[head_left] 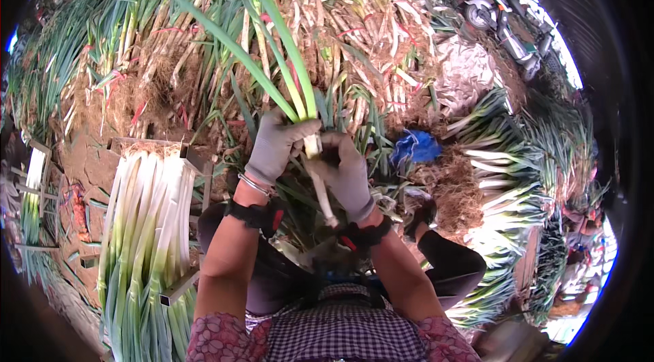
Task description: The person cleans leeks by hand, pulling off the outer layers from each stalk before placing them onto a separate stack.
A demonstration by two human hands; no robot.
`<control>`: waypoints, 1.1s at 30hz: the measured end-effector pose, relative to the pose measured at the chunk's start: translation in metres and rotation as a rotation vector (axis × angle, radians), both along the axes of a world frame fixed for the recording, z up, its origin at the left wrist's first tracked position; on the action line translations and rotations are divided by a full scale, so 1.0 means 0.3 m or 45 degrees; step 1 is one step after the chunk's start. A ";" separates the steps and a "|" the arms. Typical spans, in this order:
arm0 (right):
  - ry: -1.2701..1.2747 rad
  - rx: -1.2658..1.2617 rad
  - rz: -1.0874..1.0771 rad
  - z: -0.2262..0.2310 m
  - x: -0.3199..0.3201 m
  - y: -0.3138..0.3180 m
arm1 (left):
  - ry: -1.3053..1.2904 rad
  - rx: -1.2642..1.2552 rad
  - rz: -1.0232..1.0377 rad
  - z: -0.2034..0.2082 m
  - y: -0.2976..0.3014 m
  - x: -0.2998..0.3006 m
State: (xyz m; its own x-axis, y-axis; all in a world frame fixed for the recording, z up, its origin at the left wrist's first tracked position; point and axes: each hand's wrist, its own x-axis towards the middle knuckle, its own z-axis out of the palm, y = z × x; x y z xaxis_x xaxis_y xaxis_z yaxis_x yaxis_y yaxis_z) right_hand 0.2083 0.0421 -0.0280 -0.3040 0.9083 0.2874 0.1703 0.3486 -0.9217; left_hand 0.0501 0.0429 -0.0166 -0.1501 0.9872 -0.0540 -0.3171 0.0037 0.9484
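Both my hands wear pale grey gloves. My left hand (276,147) is closed round a green onion (303,99) where its white stalk splits into long green leaves. Those leaves point up and away to the far left, while the white shank slants down toward my lap. Just beside it, my right hand (344,168) has its fingers bent against the same stalk, thumb and fingertips pinched at its side. Left of my knees, a bundle of cleaned green onions (146,225) lies in a metal frame (184,287), white ends away from me.
A large heap of untrimmed green onions (313,21) with roots and red ties spreads ahead. Cleaned ones (501,178) are stacked at the right, near a blue plastic bag (415,147) and a crumpled pale sack (466,72). A parked motorbike (511,38) stands far right.
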 end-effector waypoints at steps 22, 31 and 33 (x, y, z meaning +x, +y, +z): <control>-0.228 0.614 0.119 -0.006 -0.027 0.074 | -0.150 -0.001 0.381 -0.003 0.015 0.029; 0.394 -0.819 0.420 -0.025 0.274 -0.047 | -0.171 -0.045 0.457 -0.038 0.015 -0.094; 0.173 -0.851 0.281 -0.016 0.256 -0.035 | -0.111 0.015 0.420 -0.036 0.010 -0.090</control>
